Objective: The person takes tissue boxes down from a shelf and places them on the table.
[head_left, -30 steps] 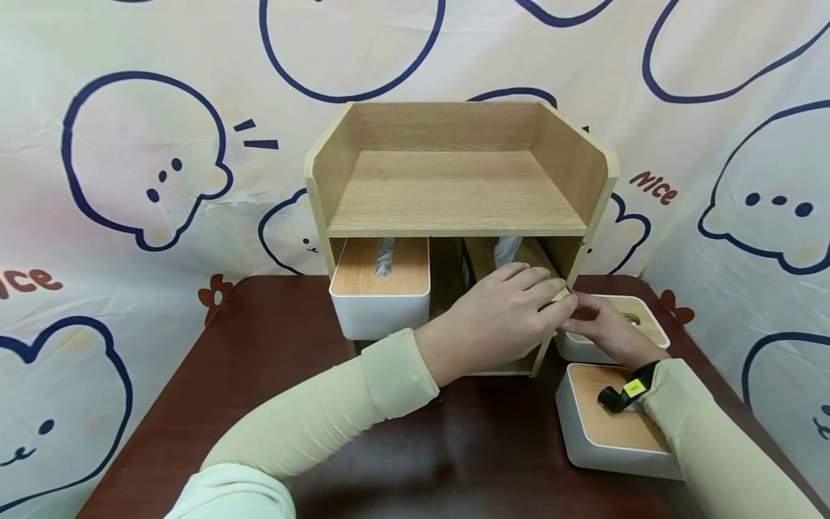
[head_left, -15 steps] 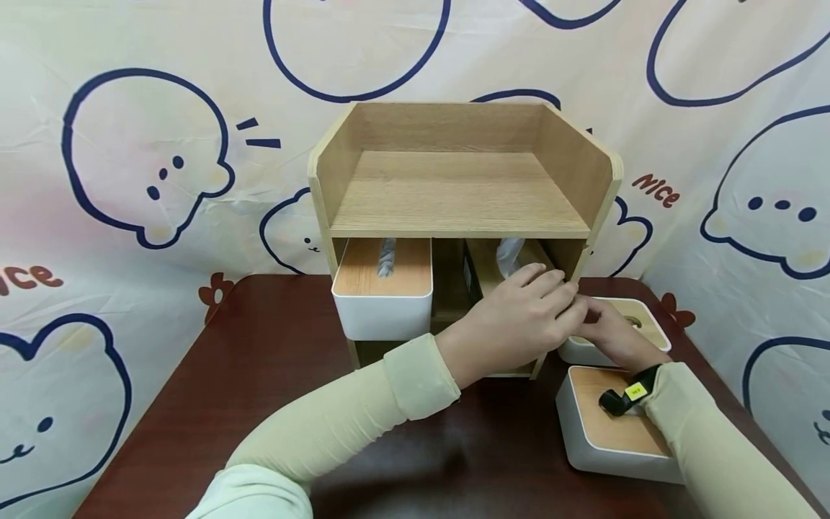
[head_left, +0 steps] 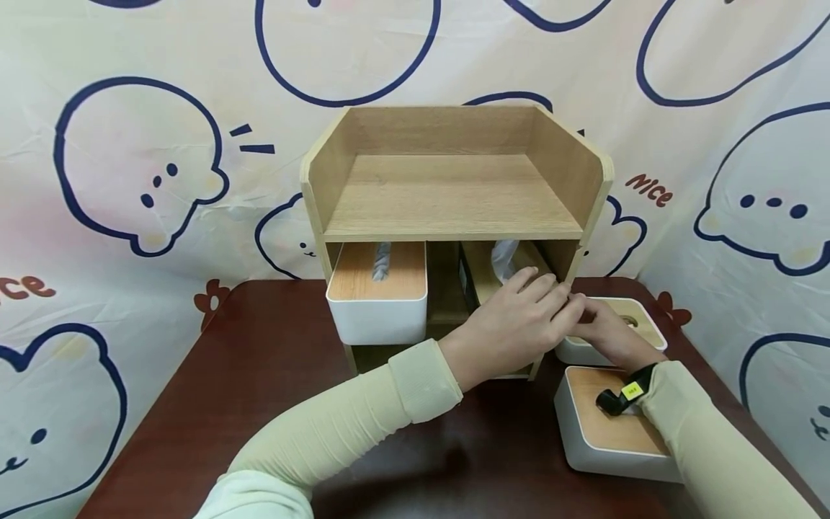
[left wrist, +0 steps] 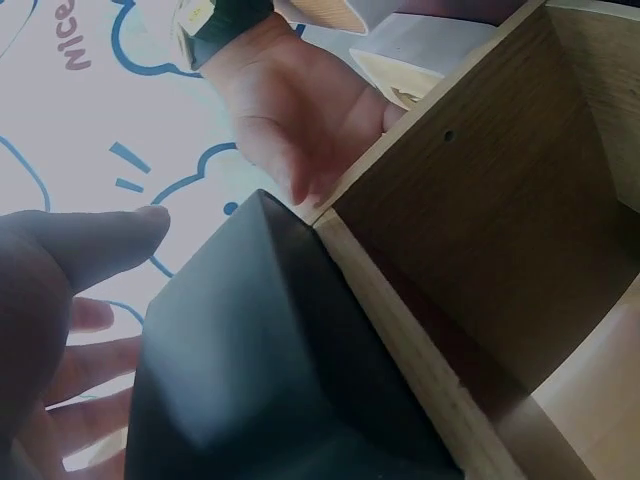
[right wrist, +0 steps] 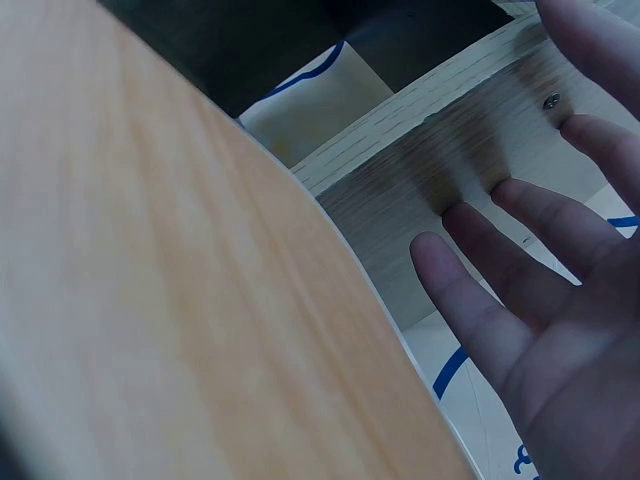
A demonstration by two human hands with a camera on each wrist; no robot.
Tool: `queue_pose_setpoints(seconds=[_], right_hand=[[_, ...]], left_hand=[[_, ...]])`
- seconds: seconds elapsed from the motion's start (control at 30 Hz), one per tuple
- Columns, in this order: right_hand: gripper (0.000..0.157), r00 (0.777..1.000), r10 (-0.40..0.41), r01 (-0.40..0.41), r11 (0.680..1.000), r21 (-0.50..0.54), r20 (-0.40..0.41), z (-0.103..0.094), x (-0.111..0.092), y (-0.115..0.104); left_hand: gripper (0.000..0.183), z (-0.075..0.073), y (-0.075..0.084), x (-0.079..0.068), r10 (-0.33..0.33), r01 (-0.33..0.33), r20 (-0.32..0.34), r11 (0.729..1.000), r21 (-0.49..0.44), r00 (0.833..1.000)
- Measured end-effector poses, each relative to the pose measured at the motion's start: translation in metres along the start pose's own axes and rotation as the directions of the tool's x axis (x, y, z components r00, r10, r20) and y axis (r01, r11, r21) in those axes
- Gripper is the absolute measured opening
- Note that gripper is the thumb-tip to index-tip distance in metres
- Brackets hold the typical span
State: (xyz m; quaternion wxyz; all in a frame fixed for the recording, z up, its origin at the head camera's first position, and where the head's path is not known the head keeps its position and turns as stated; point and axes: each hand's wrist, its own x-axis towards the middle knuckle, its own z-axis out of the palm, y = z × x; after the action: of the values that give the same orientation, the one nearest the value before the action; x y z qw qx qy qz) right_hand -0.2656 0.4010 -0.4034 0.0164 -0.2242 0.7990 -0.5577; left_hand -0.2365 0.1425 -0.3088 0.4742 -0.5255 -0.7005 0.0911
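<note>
In the head view my left hand (head_left: 512,328) reaches across the front of the dark tissue box (left wrist: 230,350), which has a wooden lid (head_left: 483,263) and sits in the shelf unit's right compartment. The left wrist view shows this hand's thumb straight and its fingers extended, partly hidden behind the box. My right hand (head_left: 609,331) is at the right side panel (right wrist: 440,165) of the wooden shelf unit (head_left: 454,194). Its spread fingers lie with their tips on the panel's outer face in the right wrist view. A white tissue (head_left: 503,259) sticks up from the dark box.
A white tissue box (head_left: 376,321) with a wooden lid juts from the left compartment. Beneath my right wrist is another white tissue box (head_left: 622,458), and a smaller lidded box (head_left: 638,317) stands behind it. The dark brown table (head_left: 259,375) carries everything, before a patterned cloth wall.
My left hand has shifted slightly to the right, covering the wooden lid corner that showed at its fingertips. The right hand stays at the side panel. The head view has tilted a little.
</note>
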Motion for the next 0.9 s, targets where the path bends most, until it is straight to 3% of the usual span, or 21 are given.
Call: queue_pose_setpoints(seconds=[0.4, 0.67, 0.77, 0.9], right_hand=[[0.041, 0.999, 0.048, -0.048, 0.999, -0.008, -0.023, 0.001, 0.001, -0.003], [0.052, 0.998, 0.059, -0.061, 0.997, -0.053, -0.03, 0.0, 0.002, -0.002], [0.052, 0.999, 0.04, -0.041, 0.998, -0.055, -0.03, 0.0, 0.002, -0.001], [0.051, 0.999, 0.023, -0.025, 0.998, -0.062, -0.029, 0.0, 0.002, 0.001]], left_hand=[[0.042, 0.007, 0.004, 0.003, -0.051, 0.052, 0.066, 0.999, -0.009, 0.996], [0.037, 0.012, 0.007, 0.004, -0.058, 0.054, 0.088, 0.997, 0.048, 0.994], [0.035, 0.001, 0.004, 0.004, -0.042, 0.035, 0.096, 0.997, 0.074, 0.995], [0.038, 0.0, 0.004, 0.003, -0.029, 0.022, 0.077, 0.995, 0.094, 0.997]])
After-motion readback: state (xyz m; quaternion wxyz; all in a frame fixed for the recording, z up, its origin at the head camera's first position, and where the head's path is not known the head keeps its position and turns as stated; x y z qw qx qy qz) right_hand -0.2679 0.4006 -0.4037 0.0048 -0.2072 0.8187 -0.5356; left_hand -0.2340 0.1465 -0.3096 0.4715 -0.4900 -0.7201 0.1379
